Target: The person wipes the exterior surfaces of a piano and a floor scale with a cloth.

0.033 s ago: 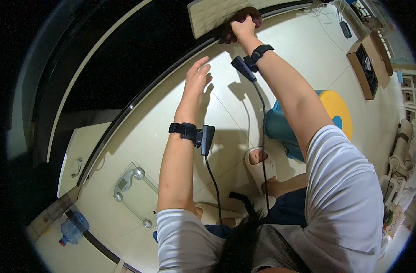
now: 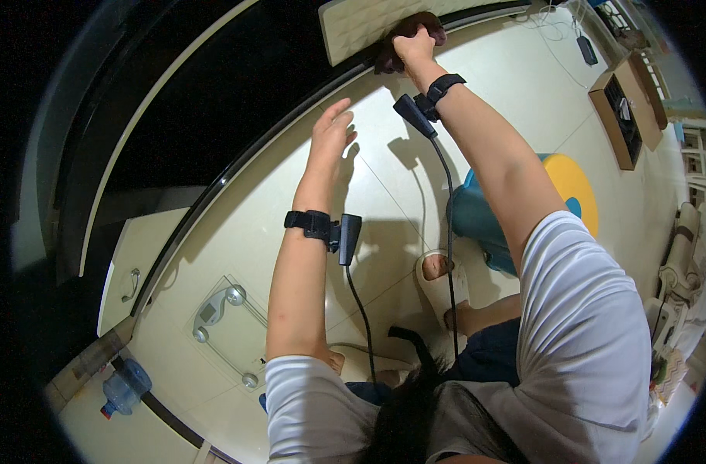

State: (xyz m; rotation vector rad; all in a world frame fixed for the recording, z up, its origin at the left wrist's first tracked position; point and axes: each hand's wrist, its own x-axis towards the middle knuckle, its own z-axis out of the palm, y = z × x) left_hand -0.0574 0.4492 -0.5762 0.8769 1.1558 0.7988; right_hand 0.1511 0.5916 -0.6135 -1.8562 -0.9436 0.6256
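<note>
My right hand (image 2: 416,49) grips a dark maroon cloth (image 2: 393,59), its thumb on top and its other fingers partly hidden. That cloth lies bunched against the black edge strip (image 2: 256,147) and the lower part of a cream quilted panel (image 2: 360,29). Nearer me and to the left, my left hand (image 2: 333,133) is empty, fingers stretched out and slightly apart, held over the pale floor beside the same strip. On each wrist is a black strap, with a small black device (image 2: 350,240) and its cable on the left one.
A teal stool (image 2: 476,205) with a yellow top stands under my right arm. A glass scale (image 2: 227,325) lies on the floor at left, with a blue water bottle (image 2: 126,387) beyond it. An opened cardboard box (image 2: 617,116) and loose cables (image 2: 554,42) are at far right.
My left hand has shifted very slightly to the left. My right hand and the cloth have moved a tiny bit to the right, the grip unchanged.
</note>
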